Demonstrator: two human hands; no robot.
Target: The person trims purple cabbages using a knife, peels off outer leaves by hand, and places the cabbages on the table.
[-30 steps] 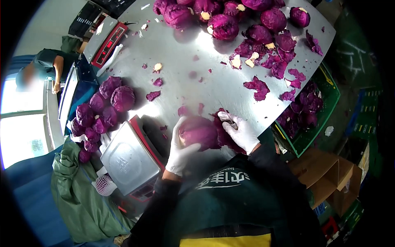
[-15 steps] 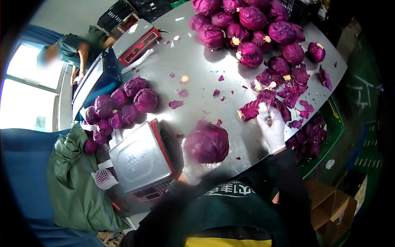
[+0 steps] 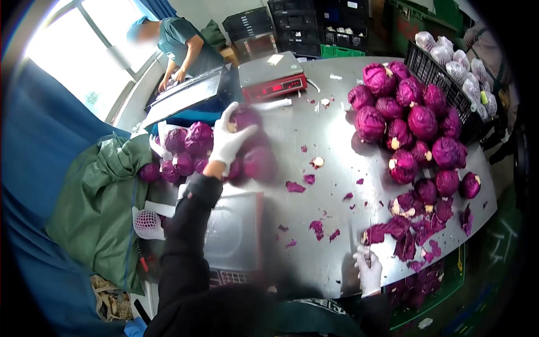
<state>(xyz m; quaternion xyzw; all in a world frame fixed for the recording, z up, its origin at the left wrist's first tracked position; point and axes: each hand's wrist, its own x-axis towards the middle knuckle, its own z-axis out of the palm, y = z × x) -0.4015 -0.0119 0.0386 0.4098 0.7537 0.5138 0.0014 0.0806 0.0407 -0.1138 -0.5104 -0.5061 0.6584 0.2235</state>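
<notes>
White light floods a framed glass window (image 3: 59, 64), flanked by blue cloth curtains (image 3: 33, 163), beside a pale wall (image 3: 205, 10). The smooth grey metal table (image 3: 331, 132) gleams; dark green floor (image 3: 508, 210) shows at right.

Produce packing room, cabbage heap (image 3: 422, 122), scales (image 3: 272, 88), stacked crates (image 3: 295, 25)

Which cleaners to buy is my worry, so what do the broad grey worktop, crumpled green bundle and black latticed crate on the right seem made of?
Broad grey worktop: satin metal, probably stainless steel, given its smeared glare.
Crumpled green bundle: dull fabric or plastic sheeting, judging by its soft folds.
Black latticed crate: likely rigid plastic, matte, from its regular openings.
</notes>
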